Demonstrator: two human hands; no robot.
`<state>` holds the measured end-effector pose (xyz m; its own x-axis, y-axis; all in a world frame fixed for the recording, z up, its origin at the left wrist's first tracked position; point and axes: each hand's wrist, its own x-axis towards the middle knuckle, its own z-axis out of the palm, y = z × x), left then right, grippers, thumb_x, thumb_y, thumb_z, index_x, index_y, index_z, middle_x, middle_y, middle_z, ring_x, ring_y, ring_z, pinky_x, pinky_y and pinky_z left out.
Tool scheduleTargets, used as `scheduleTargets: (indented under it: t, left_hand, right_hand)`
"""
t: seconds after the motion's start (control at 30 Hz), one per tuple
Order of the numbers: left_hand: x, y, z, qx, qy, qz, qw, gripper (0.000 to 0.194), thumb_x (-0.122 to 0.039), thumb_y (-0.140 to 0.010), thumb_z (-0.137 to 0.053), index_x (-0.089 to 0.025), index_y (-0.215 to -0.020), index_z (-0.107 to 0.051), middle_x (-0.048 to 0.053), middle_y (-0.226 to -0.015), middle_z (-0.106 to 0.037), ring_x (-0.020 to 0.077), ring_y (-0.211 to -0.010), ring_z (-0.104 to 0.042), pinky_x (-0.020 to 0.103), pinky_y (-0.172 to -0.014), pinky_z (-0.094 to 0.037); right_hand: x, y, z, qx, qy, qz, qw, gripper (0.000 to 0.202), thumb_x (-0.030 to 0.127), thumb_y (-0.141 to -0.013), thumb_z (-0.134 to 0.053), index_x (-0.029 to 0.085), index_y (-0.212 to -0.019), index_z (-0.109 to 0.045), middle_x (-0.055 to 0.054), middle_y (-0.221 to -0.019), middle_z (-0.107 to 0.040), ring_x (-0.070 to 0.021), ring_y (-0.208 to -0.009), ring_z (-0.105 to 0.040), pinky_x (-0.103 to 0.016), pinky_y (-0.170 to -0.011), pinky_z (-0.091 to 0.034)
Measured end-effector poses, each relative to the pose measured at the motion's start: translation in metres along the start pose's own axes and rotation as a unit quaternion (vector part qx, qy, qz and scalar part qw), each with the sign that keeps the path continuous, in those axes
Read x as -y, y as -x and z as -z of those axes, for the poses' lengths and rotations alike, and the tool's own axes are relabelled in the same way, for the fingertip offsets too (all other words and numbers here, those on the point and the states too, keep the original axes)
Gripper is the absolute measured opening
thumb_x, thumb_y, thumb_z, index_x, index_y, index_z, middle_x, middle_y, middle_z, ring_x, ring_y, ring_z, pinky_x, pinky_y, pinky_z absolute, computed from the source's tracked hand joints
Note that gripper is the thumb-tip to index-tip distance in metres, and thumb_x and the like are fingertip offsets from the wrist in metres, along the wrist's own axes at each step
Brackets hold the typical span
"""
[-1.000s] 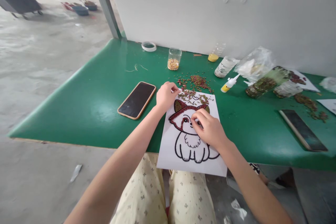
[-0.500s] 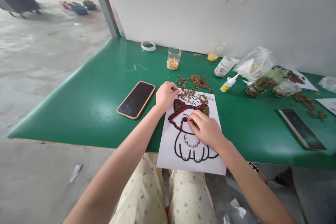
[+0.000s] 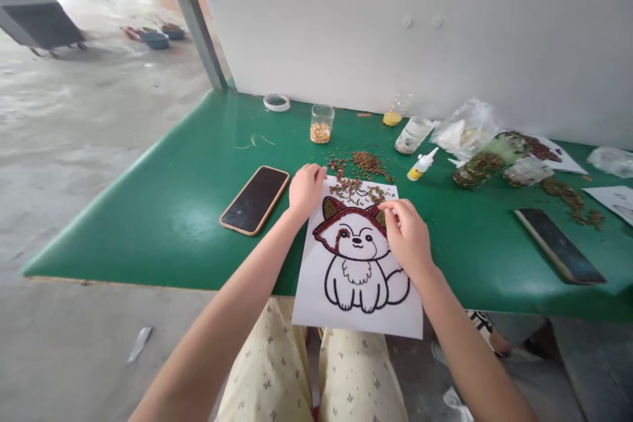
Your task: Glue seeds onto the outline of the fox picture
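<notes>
A sheet of paper [image 3: 316,306] with a black-outlined cartoon animal lies at the table's front edge. Red and green beans cover its ears, the top of its head and a patch round one eye. My left hand [image 3: 306,190] rests at the sheet's upper left corner, its fingers closed; whatever is in them is hidden. Above the right ear, my right hand [image 3: 409,234] is closed in a pinch, and I cannot make out anything between the fingertips. Loose beans [image 3: 368,163] lie in a pile beyond the sheet, with more scattered over its top edge.
A phone [image 3: 254,200] lies left of the sheet, another phone [image 3: 558,245] at the right. Behind stand a cup of corn kernels [image 3: 321,126], a glue bottle [image 3: 422,165], a tape roll [image 3: 277,103], and a tipped jar [image 3: 477,168]. A white panel [image 3: 316,26] borders the table's back.
My right hand has moved from the animal's eye up and right to its right ear, uncovering the face. My left hand stays at the sheet's corner. The view has shifted slightly.
</notes>
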<state>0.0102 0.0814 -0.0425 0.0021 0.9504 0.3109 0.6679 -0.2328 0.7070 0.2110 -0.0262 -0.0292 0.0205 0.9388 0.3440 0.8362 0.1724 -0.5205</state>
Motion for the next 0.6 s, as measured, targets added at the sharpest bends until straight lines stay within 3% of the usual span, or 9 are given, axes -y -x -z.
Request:
scheduleTargets:
  t: [0.07, 0.2, 0.4, 0.47, 0.53, 0.6]
  left_hand:
    - [0.002, -0.001, 0.002, -0.027, -0.024, -0.001, 0.999, 0.041, -0.030, -0.094, -0.037, -0.020, -0.055, -0.046, 0.004, -0.066, -0.053, 0.0190, -0.072, -0.052, 0.033, -0.073, -0.038]
    - [0.005, -0.005, 0.003, -0.054, -0.041, 0.005, 0.998, 0.044, -0.030, -0.090, -0.045, -0.021, -0.049, -0.030, 0.002, -0.061, -0.043, 0.0191, -0.071, -0.048, 0.033, -0.072, -0.038]
    - [0.009, -0.008, 0.003, -0.086, -0.027, 0.015, 0.996, 0.034, -0.021, -0.089, -0.036, -0.022, -0.055, -0.030, 0.004, -0.069, -0.046, 0.0216, -0.080, -0.048, 0.036, -0.082, -0.038]
    - [0.010, -0.008, 0.003, -0.103, -0.008, 0.028, 0.994, 0.028, -0.017, -0.087, -0.034, -0.022, -0.059, -0.035, 0.005, -0.076, -0.050, 0.0224, -0.086, -0.049, 0.037, -0.086, -0.038]
    - [0.011, -0.009, 0.004, -0.116, 0.008, 0.042, 0.992, 0.024, -0.015, -0.086, -0.034, -0.022, -0.064, -0.038, 0.005, -0.081, -0.053, 0.0224, -0.091, -0.050, 0.037, -0.089, -0.038]
    - [0.011, -0.009, 0.004, -0.121, 0.019, 0.061, 0.991, 0.021, -0.017, -0.087, -0.036, -0.023, -0.067, -0.039, 0.005, -0.083, -0.054, 0.0223, -0.093, -0.050, 0.037, -0.091, -0.038]
  right_hand:
    - [0.003, 0.001, 0.002, 0.016, 0.038, -0.013, 0.999, 0.023, 0.018, -0.091, -0.038, 0.021, -0.102, -0.058, -0.007, -0.108, -0.062, -0.0185, -0.084, -0.061, -0.028, -0.065, -0.043]
    - [0.011, -0.011, 0.014, 0.068, 0.121, -0.024, 0.990, 0.032, 0.012, -0.088, -0.036, 0.021, -0.113, -0.056, -0.007, -0.117, -0.059, -0.0193, -0.084, -0.062, -0.028, -0.058, -0.038]
    - [0.002, -0.071, 0.024, 0.149, 0.204, -0.069, 0.965, 0.033, 0.007, -0.079, -0.045, 0.020, -0.104, -0.062, -0.010, -0.103, -0.065, -0.0218, -0.079, -0.061, -0.030, -0.058, -0.035]
    - [-0.004, -0.086, 0.014, 0.109, 0.192, -0.061, 0.973, 0.031, 0.004, -0.077, -0.045, 0.018, -0.097, -0.063, -0.012, -0.098, -0.065, -0.0228, -0.081, -0.060, -0.031, -0.061, -0.037]
    - [-0.009, -0.094, -0.001, 0.021, 0.142, -0.009, 0.990, 0.033, 0.003, -0.080, -0.040, 0.018, -0.101, -0.062, -0.012, -0.099, -0.065, -0.0242, -0.089, -0.059, -0.032, -0.067, -0.040]
    - [-0.015, -0.095, -0.015, -0.013, 0.088, 0.052, 0.995, 0.036, 0.003, -0.082, -0.036, 0.019, -0.103, -0.060, -0.011, -0.101, -0.063, -0.0244, -0.095, -0.056, -0.034, -0.074, -0.042]
